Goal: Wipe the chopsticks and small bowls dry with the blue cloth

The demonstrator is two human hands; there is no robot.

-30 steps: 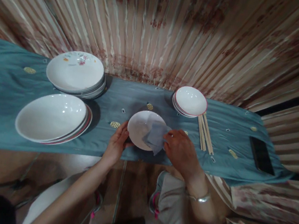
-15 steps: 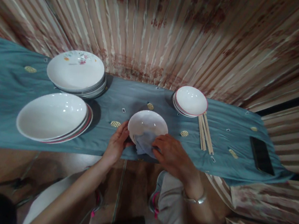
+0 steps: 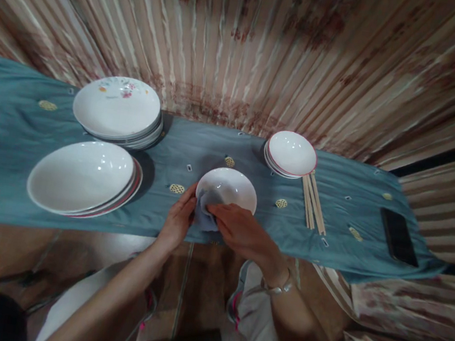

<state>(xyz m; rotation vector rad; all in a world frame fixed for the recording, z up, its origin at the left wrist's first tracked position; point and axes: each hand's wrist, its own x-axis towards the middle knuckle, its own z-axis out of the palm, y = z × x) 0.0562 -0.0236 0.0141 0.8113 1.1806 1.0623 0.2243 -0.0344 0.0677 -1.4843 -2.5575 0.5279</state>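
A white bowl (image 3: pixel 240 186) sits near the front edge of the cloth-covered table, between my hands. My left hand (image 3: pixel 179 217) grips its left side, fingers along the outside of the rim. In my right hand (image 3: pixel 240 227) is a grey-blue cloth (image 3: pixel 207 213), pressed against the bowl's inner left side and hanging over the near rim. The right fingertips are partly hidden in the cloth. A silver bracelet (image 3: pixel 279 286) circles my right wrist.
At the left stand a stack of large white bowls (image 3: pixel 78 178) and, behind it, a stack of flower-patterned plates (image 3: pixel 117 112). Red-rimmed bowls (image 3: pixel 292 153) are stacked at the back right, with several chopsticks (image 3: pixel 313 205) beside them. A black phone (image 3: pixel 399 237) lies far right.
My right hand has moved left with the cloth, from the bowl's near right side to its left side. My left hand stays on the bowl.
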